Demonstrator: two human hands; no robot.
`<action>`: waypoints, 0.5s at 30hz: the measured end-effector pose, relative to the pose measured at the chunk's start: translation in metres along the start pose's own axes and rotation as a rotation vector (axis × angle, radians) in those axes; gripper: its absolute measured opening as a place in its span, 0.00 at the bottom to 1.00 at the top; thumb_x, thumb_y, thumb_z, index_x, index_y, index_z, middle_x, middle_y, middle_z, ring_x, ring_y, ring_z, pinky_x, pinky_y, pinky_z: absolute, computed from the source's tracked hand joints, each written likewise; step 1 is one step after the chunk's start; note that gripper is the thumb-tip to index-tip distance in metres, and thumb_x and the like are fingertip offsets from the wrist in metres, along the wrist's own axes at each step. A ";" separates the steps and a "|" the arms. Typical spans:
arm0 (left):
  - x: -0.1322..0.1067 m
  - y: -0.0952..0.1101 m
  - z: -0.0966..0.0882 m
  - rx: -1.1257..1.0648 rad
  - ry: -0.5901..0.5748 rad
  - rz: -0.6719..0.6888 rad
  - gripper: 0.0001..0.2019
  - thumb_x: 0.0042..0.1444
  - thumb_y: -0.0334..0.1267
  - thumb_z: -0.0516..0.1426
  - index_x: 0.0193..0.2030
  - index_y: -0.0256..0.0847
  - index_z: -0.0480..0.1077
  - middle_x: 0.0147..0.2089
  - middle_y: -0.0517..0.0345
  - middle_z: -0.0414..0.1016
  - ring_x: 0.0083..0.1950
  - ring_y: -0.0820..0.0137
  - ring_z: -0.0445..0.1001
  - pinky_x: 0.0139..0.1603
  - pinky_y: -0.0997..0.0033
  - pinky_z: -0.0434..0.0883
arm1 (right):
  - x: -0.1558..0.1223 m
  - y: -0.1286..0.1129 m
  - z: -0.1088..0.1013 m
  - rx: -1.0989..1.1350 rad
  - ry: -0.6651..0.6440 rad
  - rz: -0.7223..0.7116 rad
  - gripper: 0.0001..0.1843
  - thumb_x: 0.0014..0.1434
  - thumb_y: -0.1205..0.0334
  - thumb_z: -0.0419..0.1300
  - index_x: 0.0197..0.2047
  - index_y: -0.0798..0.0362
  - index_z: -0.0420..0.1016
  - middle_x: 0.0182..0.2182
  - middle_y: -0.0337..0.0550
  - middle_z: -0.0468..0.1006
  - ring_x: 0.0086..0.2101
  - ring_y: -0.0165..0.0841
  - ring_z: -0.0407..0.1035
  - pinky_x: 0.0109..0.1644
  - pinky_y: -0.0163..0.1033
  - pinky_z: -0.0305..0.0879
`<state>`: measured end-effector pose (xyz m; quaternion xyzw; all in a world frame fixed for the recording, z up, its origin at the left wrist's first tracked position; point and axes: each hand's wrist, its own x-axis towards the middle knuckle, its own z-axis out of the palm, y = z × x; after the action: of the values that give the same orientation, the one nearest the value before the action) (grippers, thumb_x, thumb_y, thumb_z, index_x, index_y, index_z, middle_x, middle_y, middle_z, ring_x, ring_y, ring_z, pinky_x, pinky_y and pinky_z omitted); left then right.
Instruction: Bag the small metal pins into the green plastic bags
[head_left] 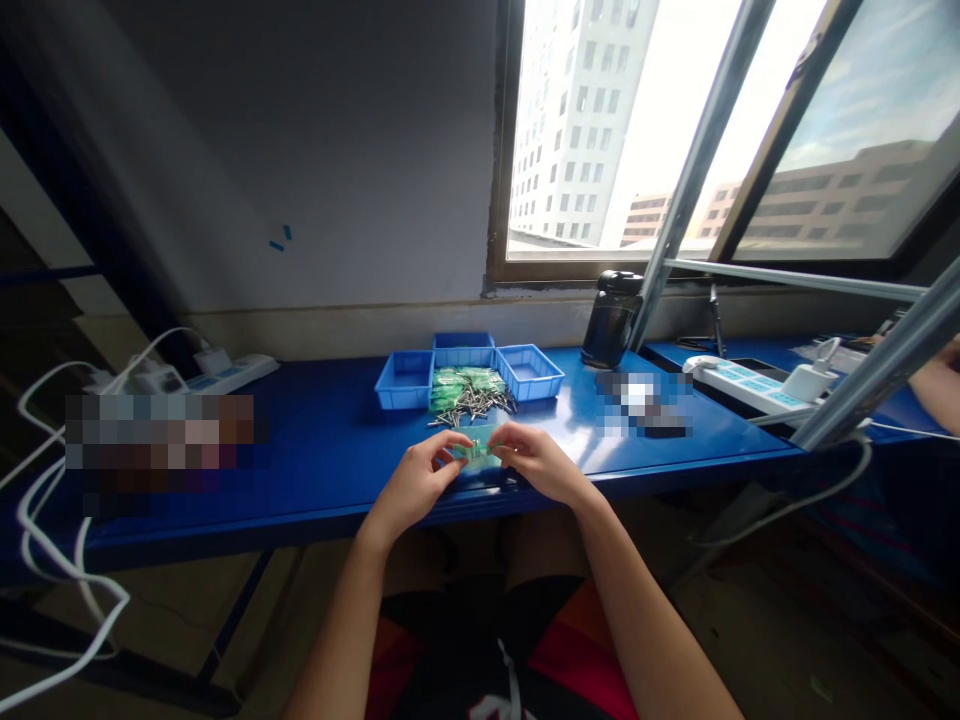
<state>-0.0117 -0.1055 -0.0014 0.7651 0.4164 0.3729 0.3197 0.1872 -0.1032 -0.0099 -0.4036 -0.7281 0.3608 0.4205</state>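
Both hands meet over the front edge of the blue table (315, 450). My left hand (420, 478) and my right hand (538, 462) pinch a small green translucent bag (478, 450) between their fingertips, one at each end. Just beyond them lies a heap of green bags (463, 384) with a pile of small metal screws (474, 404) spread in front of it. What is inside the held bag is too small to see.
Three blue trays (403, 380) (463, 349) (529, 371) ring the heap. A black cylinder (610, 320) stands by the window. White power strips (225, 372) (739, 378) with cables lie left and right. Slanted metal bars (862, 385) cross at right, where another person's arm (937, 385) shows.
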 end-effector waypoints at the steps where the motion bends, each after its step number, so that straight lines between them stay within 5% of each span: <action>1: 0.000 -0.001 0.000 -0.002 -0.002 -0.003 0.11 0.53 0.38 0.52 0.40 0.40 0.71 0.34 0.58 0.73 0.33 0.71 0.70 0.32 0.75 0.66 | 0.000 0.000 0.000 -0.012 -0.001 0.001 0.08 0.55 0.59 0.54 0.35 0.53 0.70 0.25 0.37 0.69 0.27 0.27 0.64 0.32 0.33 0.61; 15: 0.001 -0.011 0.000 -0.070 -0.019 -0.024 0.10 0.51 0.34 0.51 0.37 0.40 0.72 0.37 0.57 0.75 0.37 0.68 0.73 0.40 0.71 0.68 | 0.001 -0.005 -0.001 -0.078 0.005 0.021 0.11 0.50 0.68 0.52 0.34 0.55 0.75 0.28 0.39 0.74 0.28 0.28 0.64 0.32 0.32 0.59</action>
<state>-0.0154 -0.0998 -0.0102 0.7520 0.4091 0.3762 0.3543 0.1863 -0.1045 -0.0055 -0.4281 -0.7365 0.3354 0.4023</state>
